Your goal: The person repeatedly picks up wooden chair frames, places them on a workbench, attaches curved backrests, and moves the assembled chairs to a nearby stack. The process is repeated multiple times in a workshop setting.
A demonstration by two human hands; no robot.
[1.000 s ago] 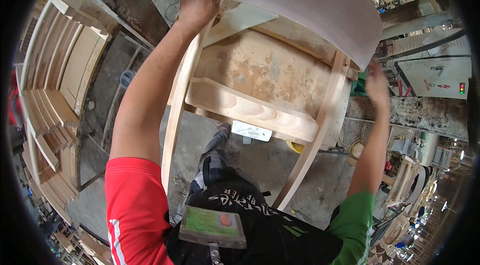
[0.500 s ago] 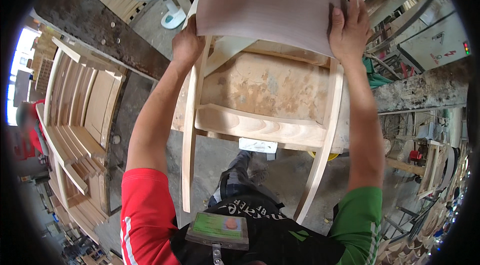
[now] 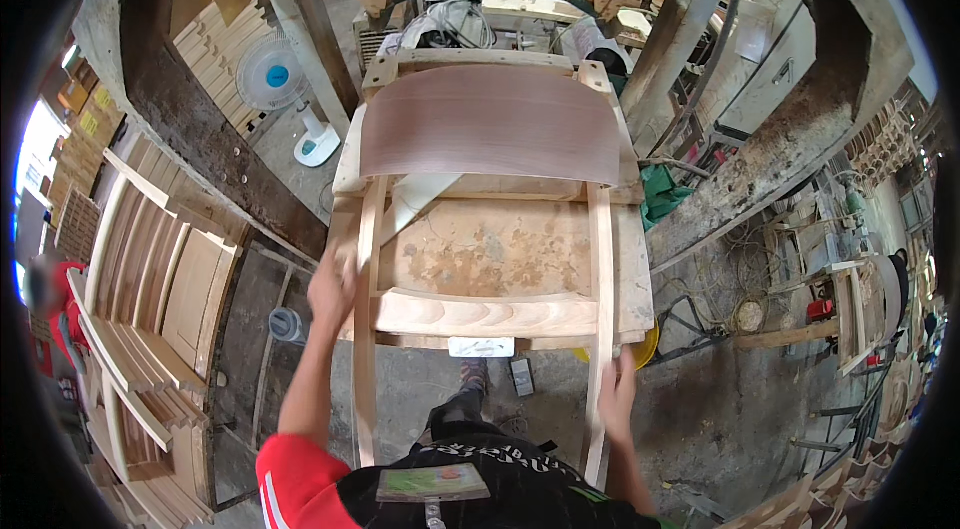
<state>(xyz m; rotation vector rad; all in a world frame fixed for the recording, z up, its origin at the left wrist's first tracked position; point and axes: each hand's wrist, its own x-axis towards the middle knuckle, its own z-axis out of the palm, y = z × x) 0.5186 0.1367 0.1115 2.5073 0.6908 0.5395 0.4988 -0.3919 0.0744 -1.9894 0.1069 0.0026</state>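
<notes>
A pale wooden chair frame (image 3: 485, 313) lies on a stained workbench (image 3: 480, 244), its two long legs pointing toward me. Across its far end sits a curved, brown veneered backrest panel (image 3: 490, 124). My left hand (image 3: 333, 284), slightly blurred, is closed at the outer side of the left leg (image 3: 368, 234). Lower down, my right hand (image 3: 617, 397) is closed around the right leg (image 3: 601, 279), part of its fingers hidden by the wood. A small white block (image 3: 481, 347) is at the bench's near edge, below the crosspiece.
Stacked curved wooden parts (image 3: 150, 299) fill the left side. A white fan (image 3: 272, 74) stands behind a rusty metal beam (image 3: 215, 129). Another metal beam (image 3: 760, 154) slants on the right. A yellow bucket (image 3: 648, 347) is partly under the bench. A person in red (image 3: 68, 309) is far left.
Both hands have left the sides of the backrest panel and come back toward me, down to the legs. The panel stays on the frame. The view has shifted, showing more beyond the bench.
</notes>
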